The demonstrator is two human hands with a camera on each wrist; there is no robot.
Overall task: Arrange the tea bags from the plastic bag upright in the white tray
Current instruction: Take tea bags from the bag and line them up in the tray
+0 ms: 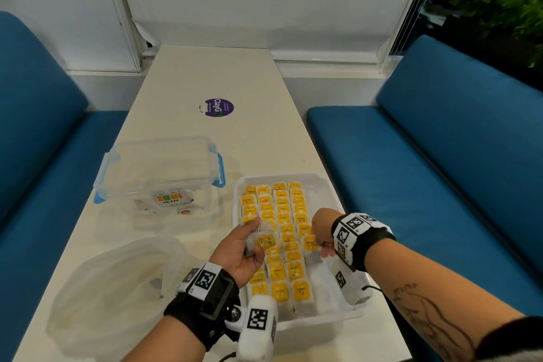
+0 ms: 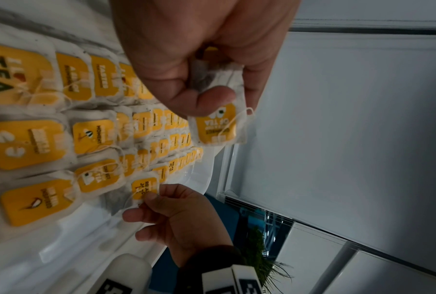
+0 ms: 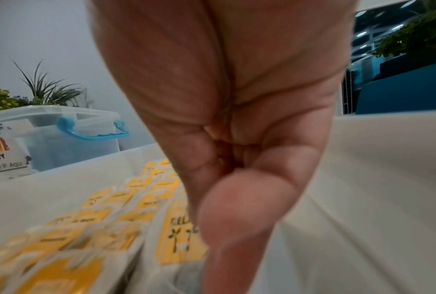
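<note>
The white tray [image 1: 329,307] lies at the table's near right and holds several rows of tea bags with yellow tags [image 1: 282,209]. My left hand [image 1: 249,241] hovers over the tray's left side and grips a tea bag [image 1: 262,239] [image 2: 218,123] between thumb and fingers. My right hand [image 1: 321,233] is over the tray's right column and pinches a tea bag with a "RELAX" tag [image 1: 309,242] [image 2: 144,188] [image 3: 179,238]. The crumpled clear plastic bag [image 1: 114,294] lies at the near left; I cannot tell what is inside it.
A clear lidded box with blue clips [image 1: 160,173] stands left of the tray. A purple round sticker [image 1: 219,107] is on the table further back. Blue benches [image 1: 440,173] run along both sides. The tray's near right strip [image 1: 326,288] is bare.
</note>
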